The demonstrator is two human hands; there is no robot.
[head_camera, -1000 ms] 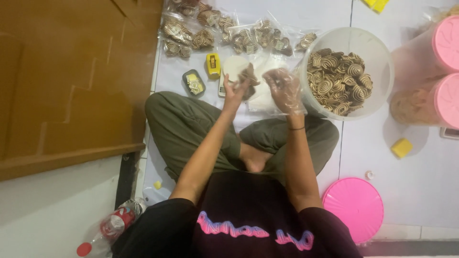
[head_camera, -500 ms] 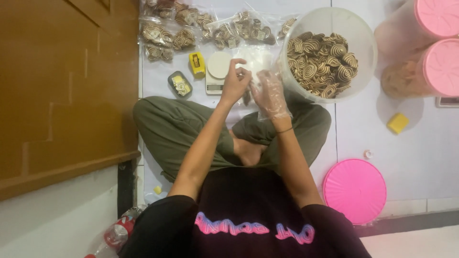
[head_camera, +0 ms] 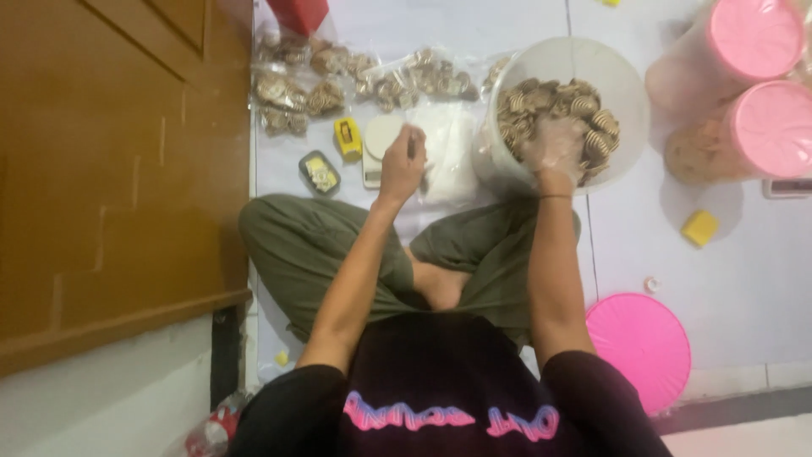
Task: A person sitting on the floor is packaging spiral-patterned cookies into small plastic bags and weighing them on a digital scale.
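I sit cross-legged on a white tiled floor. My left hand [head_camera: 402, 162] pinches the edge of a clear plastic bag [head_camera: 444, 148] that lies in front of my knees, next to a small white scale [head_camera: 381, 135]. My right hand [head_camera: 554, 145], in a thin clear glove, reaches into a big white bucket [head_camera: 626, 80] and rests on the pile of brown spiral cookies [head_camera: 584, 106] inside. The glove blurs its fingers, so its grip is unclear.
Several filled bags of cookies [head_camera: 338, 80] lie in a row beyond the scale. Nearby are a yellow gadget [head_camera: 347, 138] and a small dark tray [head_camera: 320, 172]. Two pink-lidded jars [head_camera: 765, 127] stand at right. A pink lid [head_camera: 639, 347] and a yellow block [head_camera: 700, 227] lie on the floor. A wooden door [head_camera: 110, 169] is at left.
My right hand left the bag and moved right into the bucket of cookies. My left hand stays on the bag by the scale. The view has shifted slightly.
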